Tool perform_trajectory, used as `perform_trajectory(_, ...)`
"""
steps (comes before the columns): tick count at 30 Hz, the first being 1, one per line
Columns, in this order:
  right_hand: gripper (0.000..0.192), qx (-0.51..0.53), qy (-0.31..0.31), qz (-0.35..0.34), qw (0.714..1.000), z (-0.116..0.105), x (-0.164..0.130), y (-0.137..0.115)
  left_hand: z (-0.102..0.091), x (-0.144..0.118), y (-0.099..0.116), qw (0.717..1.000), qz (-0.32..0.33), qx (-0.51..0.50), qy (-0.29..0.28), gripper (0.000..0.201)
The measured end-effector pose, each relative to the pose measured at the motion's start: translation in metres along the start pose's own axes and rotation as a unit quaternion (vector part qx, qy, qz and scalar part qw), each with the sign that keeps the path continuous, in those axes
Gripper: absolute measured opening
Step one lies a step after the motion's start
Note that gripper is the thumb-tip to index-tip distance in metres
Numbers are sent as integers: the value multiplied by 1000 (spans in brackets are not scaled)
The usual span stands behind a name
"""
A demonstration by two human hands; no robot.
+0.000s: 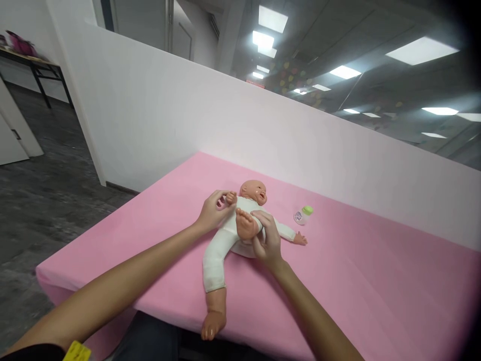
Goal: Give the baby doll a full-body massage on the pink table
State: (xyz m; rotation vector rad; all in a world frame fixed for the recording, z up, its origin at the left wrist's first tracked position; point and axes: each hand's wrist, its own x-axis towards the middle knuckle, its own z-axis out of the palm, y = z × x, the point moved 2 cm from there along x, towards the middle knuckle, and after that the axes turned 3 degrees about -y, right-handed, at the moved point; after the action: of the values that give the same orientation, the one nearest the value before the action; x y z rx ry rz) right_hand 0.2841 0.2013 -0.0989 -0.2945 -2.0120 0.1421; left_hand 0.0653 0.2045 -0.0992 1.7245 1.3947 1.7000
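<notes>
Head cam | L hand fingers grip plastic doll arm | R hand fingers grip raised leg

I have one view only, from the head camera: it looks forward and down across the near edge of the pink table, fairly close, tilted so the table's far edge and the white wall slant.

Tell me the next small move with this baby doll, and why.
Probably ease the raised bare leg down toward the white suit's empty leg. The right hand holds that leg bent up over the baby doll, the left hand steadies its arm, and the other leg lies clothed on the pink mat.
</notes>
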Motion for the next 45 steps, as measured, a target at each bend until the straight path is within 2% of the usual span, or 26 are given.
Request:
perform_trajectory(7,48,-22,-46,-88,995,-39,-41,-25,-27,23,-36,983,-123,-102,92,37)
perform_trajectory(13,32,-50,-97,-111,988,-62,-85,-43,-36,27,-59,935,-271,-148,173,29)
perform_trajectory(17,30,-93,-140,-128,977,-67,-99,-52,-35,27,-68,916,-307,-178,187,23)
perform_trajectory(21,33,-100,-171,-128,972,-67,-102,-55,-35,27,-72,910,-319,-189,188,23)
perform_trajectory(25,40,-49,-123,-71,989,-68,-97,-49,-34,26,-66,919,-299,-182,181,26)
perform_trajectory(28,47,-23,-66,-26,997,-66,-82,-41,-30,24,-53,944,-251,-145,160,37)
perform_trajectory(33,55,-4,-42,-23,999,-45,-39,-27,-11,12,-19,993,-89,-53,61,37)
perform_trajectory(37,55,-4,-45,-25,999,-21,-8,-17,2,-4,6,999,37,12,-10,32)
perform_trajectory(41,50,-18,-33,6,999,-1,8,-5,8,-15,17,995,70,4,-65,37)
perform_trajectory(45,44,-14,-13,42,999,9,15,3,9,-18,16,996,68,0,-60,36)
